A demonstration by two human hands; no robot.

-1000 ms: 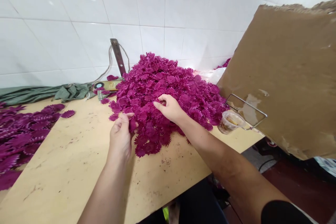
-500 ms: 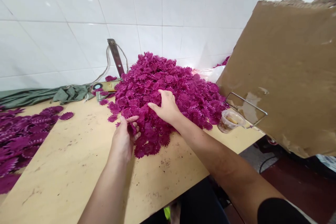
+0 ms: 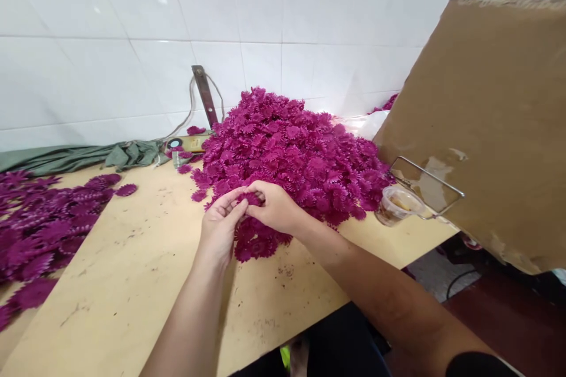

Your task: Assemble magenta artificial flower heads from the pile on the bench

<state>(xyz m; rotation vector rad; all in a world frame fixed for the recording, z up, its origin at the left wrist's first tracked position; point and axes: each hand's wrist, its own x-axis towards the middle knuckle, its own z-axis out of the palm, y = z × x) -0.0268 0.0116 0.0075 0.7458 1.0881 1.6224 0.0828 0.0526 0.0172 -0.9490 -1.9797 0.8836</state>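
Note:
A large heap of magenta flower-shaped pieces (image 3: 300,147) rises on the pale wooden board (image 3: 145,247). At its front left edge my left hand (image 3: 223,221) and my right hand (image 3: 274,207) meet fingertip to fingertip. Between them they pinch a magenta flower piece (image 3: 250,198), with fingers of both hands closed on it. My fingers partly cover the piece, so whether it is one or a few layers cannot be made out.
Flatter magenta pieces (image 3: 53,230) spread at the left. Behind are green cloth (image 3: 128,155), a yellow tool (image 3: 192,143) and an upright metal strip (image 3: 206,94). A plastic cup (image 3: 398,205), wire frame (image 3: 442,179) and cardboard (image 3: 481,112) stand right.
My right hand has come from the heap down and left to meet my left hand, and has closed on the piece. The view has shifted slightly left.

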